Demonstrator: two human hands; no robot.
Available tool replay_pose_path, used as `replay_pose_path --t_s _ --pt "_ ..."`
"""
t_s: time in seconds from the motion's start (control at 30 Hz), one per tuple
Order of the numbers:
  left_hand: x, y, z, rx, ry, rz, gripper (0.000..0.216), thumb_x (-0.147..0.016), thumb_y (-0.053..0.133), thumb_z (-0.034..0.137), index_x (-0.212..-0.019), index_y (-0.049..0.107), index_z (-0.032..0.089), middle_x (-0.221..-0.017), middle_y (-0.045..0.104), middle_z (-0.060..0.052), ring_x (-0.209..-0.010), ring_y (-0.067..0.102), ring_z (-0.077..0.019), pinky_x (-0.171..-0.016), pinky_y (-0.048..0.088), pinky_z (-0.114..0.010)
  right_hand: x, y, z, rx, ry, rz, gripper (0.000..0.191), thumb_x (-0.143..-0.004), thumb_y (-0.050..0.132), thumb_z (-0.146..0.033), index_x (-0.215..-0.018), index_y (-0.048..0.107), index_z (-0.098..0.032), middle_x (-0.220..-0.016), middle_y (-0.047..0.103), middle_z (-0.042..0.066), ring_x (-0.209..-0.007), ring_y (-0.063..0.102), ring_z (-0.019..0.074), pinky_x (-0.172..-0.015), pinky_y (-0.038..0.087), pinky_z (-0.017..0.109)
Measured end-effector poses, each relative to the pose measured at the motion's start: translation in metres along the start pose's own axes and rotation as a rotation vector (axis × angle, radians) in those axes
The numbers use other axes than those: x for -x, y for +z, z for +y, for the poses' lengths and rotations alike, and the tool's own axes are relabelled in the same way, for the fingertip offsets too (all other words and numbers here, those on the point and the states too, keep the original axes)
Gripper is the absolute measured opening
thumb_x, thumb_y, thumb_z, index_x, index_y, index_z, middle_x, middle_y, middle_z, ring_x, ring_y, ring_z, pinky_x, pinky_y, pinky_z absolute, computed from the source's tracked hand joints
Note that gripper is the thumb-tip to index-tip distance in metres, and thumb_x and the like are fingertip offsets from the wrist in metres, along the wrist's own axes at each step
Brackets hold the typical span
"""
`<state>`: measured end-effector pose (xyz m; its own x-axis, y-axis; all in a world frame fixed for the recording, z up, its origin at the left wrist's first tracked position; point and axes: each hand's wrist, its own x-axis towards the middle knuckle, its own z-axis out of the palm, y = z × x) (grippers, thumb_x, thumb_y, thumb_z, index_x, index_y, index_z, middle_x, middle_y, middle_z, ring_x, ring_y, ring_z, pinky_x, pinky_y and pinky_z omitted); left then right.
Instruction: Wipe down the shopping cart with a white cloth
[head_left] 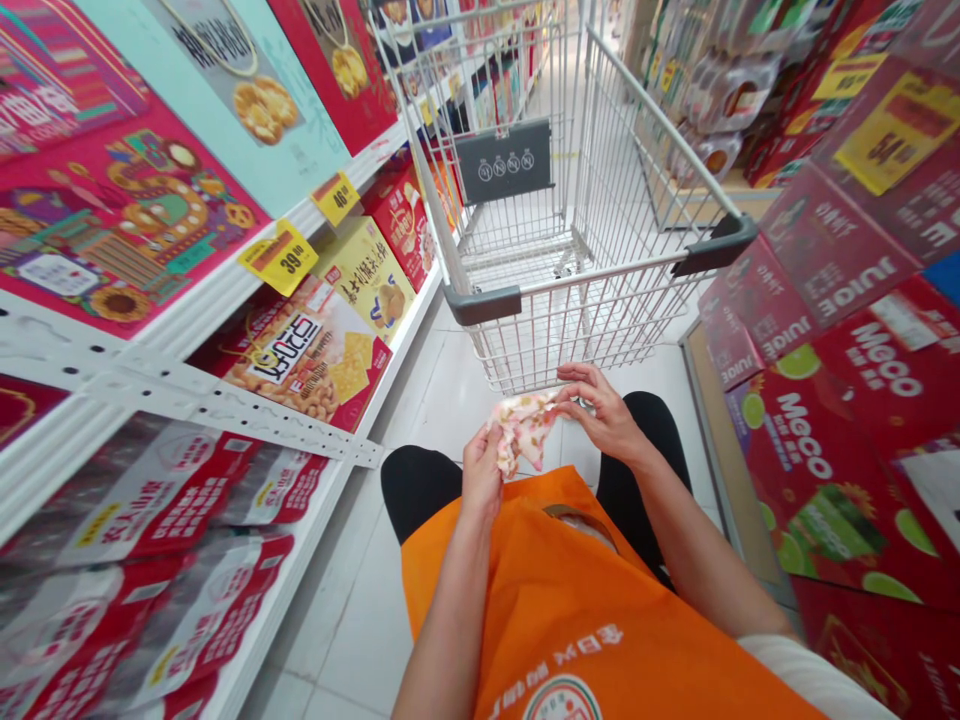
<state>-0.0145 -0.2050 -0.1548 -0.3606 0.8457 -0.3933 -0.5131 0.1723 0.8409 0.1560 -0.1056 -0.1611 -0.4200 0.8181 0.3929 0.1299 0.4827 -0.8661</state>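
A small cream cloth with pink and brown spots is crumpled between my hands, above my lap. My left hand is closed around its left side. At the cloth's upper right corner, my right hand pinches the edge between thumb and fingertips, the other fingers held out. Below the hands lies the orange apron over my bent knees. Just ahead of the hands stands a wire shopping cart with grey corner grips; its basket shows bare wire.
Shelving on my left holds boxed snacks and wrapped bottle packs. Red drink cartons are stacked close on my right. Pale floor tiles show between the shelf and my knees.
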Motion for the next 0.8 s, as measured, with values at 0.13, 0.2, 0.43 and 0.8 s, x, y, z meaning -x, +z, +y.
replay_pose_path --t_s 0.13,0.2,0.43,0.8 --pt "0.0 0.002 -0.002 0.026 0.012 -0.004 0.052 -0.063 0.081 0.059 -0.081 0.059 0.015 -0.05 0.05 0.008 -0.033 0.032 -0.0001 -0.033 0.024 -0.014 0.002 -0.005 0.0 0.074 -0.039 -0.025 0.016 -0.092 0.058 -0.036 -0.087 0.067 -0.024 -0.125 0.056 0.009 -0.121 0.056 0.0241 -0.104 0.047 0.047" --pt "0.0 0.005 -0.004 0.045 0.028 0.016 0.053 -0.062 0.082 0.059 -0.083 0.059 0.016 -0.05 0.05 0.009 -0.032 0.031 -0.0001 -0.032 0.023 -0.014 0.004 -0.001 -0.002 0.108 -0.051 -0.029 0.015 -0.091 0.06 -0.036 -0.087 0.067 -0.024 -0.126 0.055 0.01 -0.122 0.055 0.0254 -0.102 0.048 0.048" --pt "-0.002 0.01 -0.012 -0.077 0.158 0.108 0.054 -0.066 0.08 0.056 -0.098 0.06 0.018 -0.06 0.06 0.007 -0.035 0.044 -0.0028 -0.034 0.031 -0.014 0.01 0.035 -0.024 0.244 -0.099 0.106 0.052 -0.079 0.075 -0.043 -0.124 0.055 -0.025 -0.13 0.056 0.013 -0.124 0.051 0.0289 -0.108 0.043 0.05" --pt "0.003 0.002 -0.018 -0.596 0.541 0.182 0.04 -0.086 0.063 0.042 -0.12 0.065 0.022 -0.118 0.07 -0.008 -0.091 0.069 -0.0176 -0.076 0.057 -0.027 0.01 0.05 -0.022 -0.122 0.274 0.05 0.028 -0.085 0.063 -0.05 -0.084 0.065 -0.022 -0.083 0.063 0.002 -0.076 0.059 0.0154 -0.07 0.051 0.028"
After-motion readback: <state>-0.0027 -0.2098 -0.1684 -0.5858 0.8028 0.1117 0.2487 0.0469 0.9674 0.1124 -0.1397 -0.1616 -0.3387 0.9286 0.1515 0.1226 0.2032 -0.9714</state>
